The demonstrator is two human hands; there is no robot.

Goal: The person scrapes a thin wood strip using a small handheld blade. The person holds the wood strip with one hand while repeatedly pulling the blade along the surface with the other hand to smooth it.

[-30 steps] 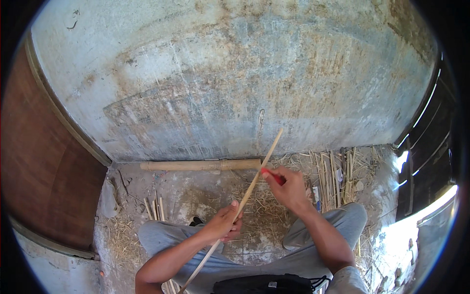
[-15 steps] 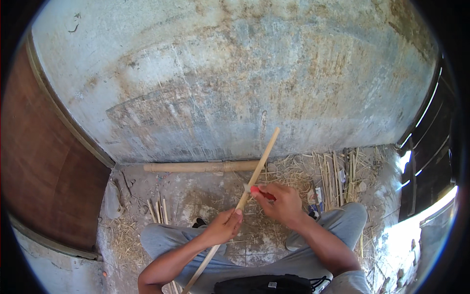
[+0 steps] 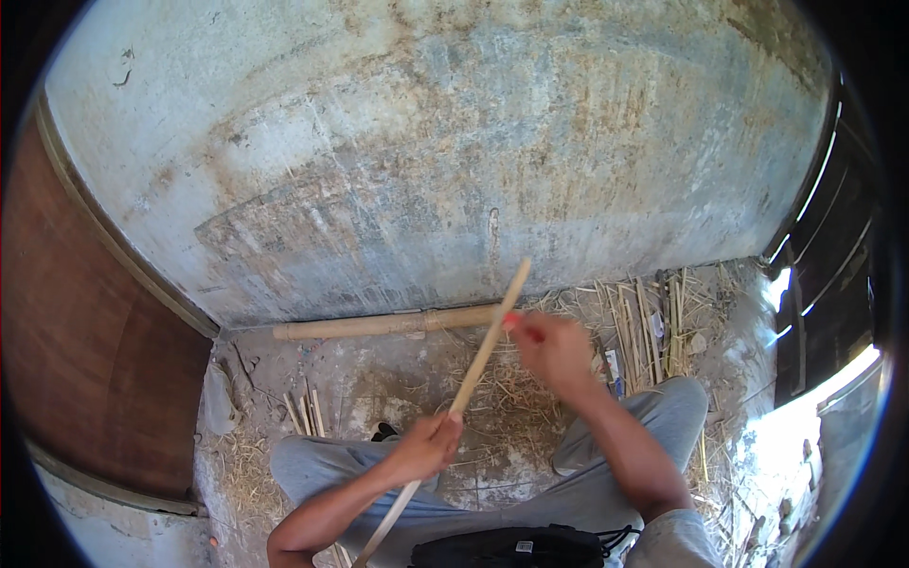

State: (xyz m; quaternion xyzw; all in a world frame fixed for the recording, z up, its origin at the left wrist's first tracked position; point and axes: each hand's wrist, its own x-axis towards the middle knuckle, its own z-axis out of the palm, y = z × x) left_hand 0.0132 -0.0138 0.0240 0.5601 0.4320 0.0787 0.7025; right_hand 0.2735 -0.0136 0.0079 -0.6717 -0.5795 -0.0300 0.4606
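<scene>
A long pale bamboo strip (image 3: 480, 364) slants up and away from my lap toward the wall. My left hand (image 3: 426, 448) is closed around it below its middle, and its lower end runs past my left thigh. My right hand (image 3: 557, 355), smeared by motion, is closed on a small red-handled knife (image 3: 512, 322). The knife's red end meets the strip's right side near the upper end. Its blade cannot be made out clearly.
A thick bamboo pole (image 3: 350, 328) lies along the foot of the stained wall (image 3: 417, 189). Several split bamboo pieces (image 3: 636, 331) and shavings litter the floor at the right. More strips (image 3: 308, 414) stand by my left knee. A brown door panel (image 3: 104, 312) is at the left.
My right hand has slid the knife up along the strip, away from my left hand. The strip's far end has shifted slightly left and lower; my left hand keeps its grip.
</scene>
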